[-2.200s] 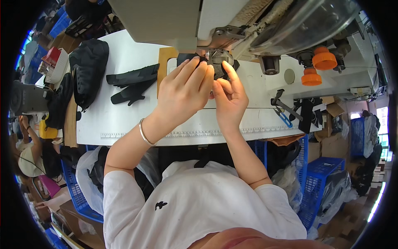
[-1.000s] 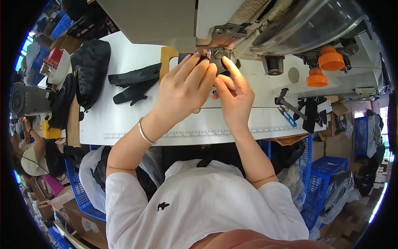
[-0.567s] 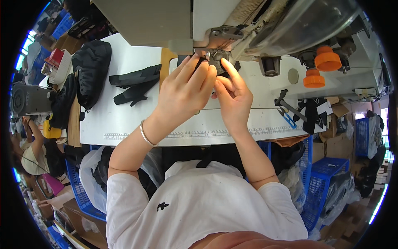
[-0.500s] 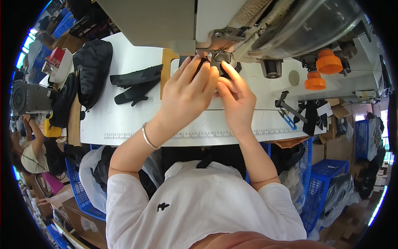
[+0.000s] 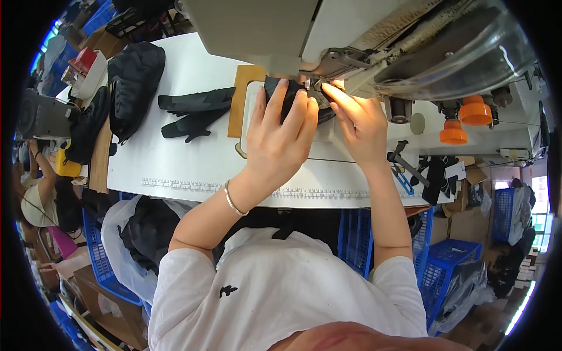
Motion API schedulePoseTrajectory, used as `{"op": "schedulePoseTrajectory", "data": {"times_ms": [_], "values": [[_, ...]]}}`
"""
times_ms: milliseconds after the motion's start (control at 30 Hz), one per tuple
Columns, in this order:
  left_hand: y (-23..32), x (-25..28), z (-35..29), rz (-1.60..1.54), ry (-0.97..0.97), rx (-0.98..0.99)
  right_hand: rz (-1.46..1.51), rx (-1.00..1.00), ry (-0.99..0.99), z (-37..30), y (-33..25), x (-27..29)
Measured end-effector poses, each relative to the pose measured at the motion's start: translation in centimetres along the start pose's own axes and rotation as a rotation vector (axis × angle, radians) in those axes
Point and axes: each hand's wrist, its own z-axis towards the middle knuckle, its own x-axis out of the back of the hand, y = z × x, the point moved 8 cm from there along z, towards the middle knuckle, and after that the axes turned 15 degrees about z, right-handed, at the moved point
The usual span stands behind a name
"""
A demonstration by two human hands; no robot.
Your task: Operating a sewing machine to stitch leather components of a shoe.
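A black fabric piece (image 5: 290, 100) lies below the head of a sewing machine (image 5: 252, 41), close to the lit needle area. My left hand (image 5: 278, 137) rests palm down over it, its fingers stretched out and slightly apart. At the piece's right side, my right hand (image 5: 366, 131) has index finger and thumb close together, seemingly pinching its edge beside the needle. The hands and machine hide much of the piece. Left of them on the white table (image 5: 205, 158) are flat black cut pieces (image 5: 196, 100).
Black shoes (image 5: 136, 88) stand at the table's left. A ruler strip (image 5: 193, 186) runs along the front edge. Blue-handled snips (image 5: 404, 180) and dark scraps lie at the right. Orange knobs (image 5: 475, 111) hang beyond. Blue crates (image 5: 448, 263) with bagged material stand below.
My hands have moved apart a little, and the left fingers now spread flatter. More of the black piece shows between them. The whole view has shifted slightly, and the needle area looks brighter.
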Motion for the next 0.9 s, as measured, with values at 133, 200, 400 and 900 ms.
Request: {"op": "schedulePoseTrajectory", "data": {"times_ms": [133,200,400,900], "values": [[-0.1,0.1,-0.1,-0.005,0.003,0.002,-0.019,0.011,-0.014,0.1,-0.1,0.1],[-0.3,0.0,0.0,-0.024,-0.017,-0.001,-0.051,0.023,-0.047,0.2,-0.7,0.0],[-1.2,-0.2,0.6,-0.101,-0.066,-0.042,-0.029,0.063,-0.022,0.4,-1.3,0.2],[-2.5,0.1,1.3,-0.082,-0.038,-0.2,-0.042,0.024,-0.024,0.5,-2.2,0.3]]}}
